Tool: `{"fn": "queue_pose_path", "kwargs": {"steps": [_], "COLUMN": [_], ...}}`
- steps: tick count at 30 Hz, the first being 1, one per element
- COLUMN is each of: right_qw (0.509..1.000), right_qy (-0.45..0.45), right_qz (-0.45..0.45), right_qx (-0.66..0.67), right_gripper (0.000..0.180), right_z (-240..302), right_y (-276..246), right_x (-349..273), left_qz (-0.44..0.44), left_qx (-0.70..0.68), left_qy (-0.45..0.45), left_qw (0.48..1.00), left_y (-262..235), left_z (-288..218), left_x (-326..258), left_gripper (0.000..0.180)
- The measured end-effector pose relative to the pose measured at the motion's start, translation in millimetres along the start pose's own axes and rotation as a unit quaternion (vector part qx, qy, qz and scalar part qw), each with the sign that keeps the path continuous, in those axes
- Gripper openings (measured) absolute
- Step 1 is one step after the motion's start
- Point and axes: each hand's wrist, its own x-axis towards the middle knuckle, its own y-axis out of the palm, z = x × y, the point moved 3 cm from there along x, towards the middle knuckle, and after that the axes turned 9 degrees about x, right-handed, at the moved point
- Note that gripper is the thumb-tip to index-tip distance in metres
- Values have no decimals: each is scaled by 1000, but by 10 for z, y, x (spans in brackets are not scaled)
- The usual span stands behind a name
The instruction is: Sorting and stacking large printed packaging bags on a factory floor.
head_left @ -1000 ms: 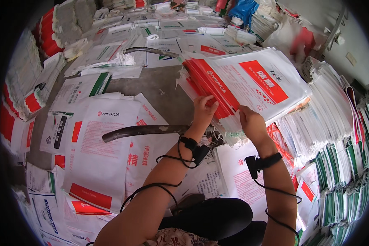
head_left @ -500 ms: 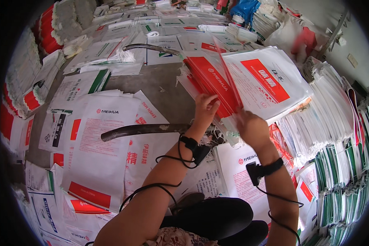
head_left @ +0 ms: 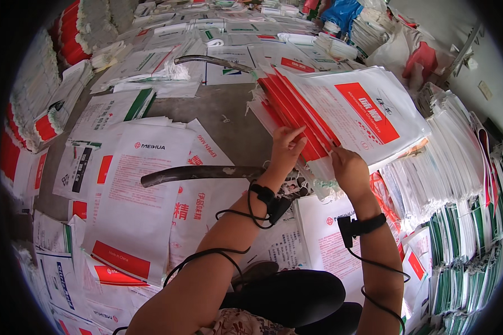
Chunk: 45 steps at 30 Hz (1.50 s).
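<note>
A stack of flat white woven sacks (head_left: 408, 131) with red printed panels lies in front of me, its left edges fanned into several red bands (head_left: 293, 103). My right hand (head_left: 351, 172) is closed on the near edge of a sack, thumb and fingers pinching by the red border. My left hand (head_left: 286, 149) rests against the near left corner of the red bands, its fingers bent and apart, nothing visibly gripped. Under my left wrist runs a dark curved bar (head_left: 201, 174). A second dark bar (head_left: 215, 61) sticks out beyond the stack's far left corner.
Loose white sacks (head_left: 137, 190) cover the floor on the left. Thick piles of folded sacks (head_left: 452, 148) stand at the right, above green-and-white bundles (head_left: 464, 240). Red-and-white bundles (head_left: 72, 33) line the far left. A blue bag (head_left: 341, 17) lies at the back by the wall.
The lifted red sack edge has come down to the right, leaving more red bands spread out. My right hand has moved slightly right and slowed; my left hand has shifted a little right.
</note>
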Motion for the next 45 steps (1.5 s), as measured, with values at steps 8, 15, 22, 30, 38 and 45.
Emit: {"fn": "queue_pose_path", "kwargs": {"steps": [8,15,22,30,38,45], "right_qw": [1000,999,999,998,978,980], "right_qy": [17,22,18,11,103,101], "right_qz": [-21,-24,-31,-48,-125,-114], "right_qx": [7,22,33,38,135,128], "right_gripper": [19,20,21,21,22,24], "right_z": [-61,-57,-61,-60,-237,-146], "right_y": [2,-19,-17,1,-33,14], "right_x": [-8,-9,-17,-29,-129,-132], "left_qz": [0,0,2,-35,-88,34], "left_qx": [0,-6,-2,-2,318,292], "left_qy": [-4,-3,-6,17,164,-47], "left_qw": [1000,1000,1000,999,930,955], "left_y": [23,21,21,19,20,438], "left_z": [12,11,20,-6,-680,-779], "left_x": [0,-3,-8,6,106,507], "left_gripper": [33,30,28,26,27,59]}}
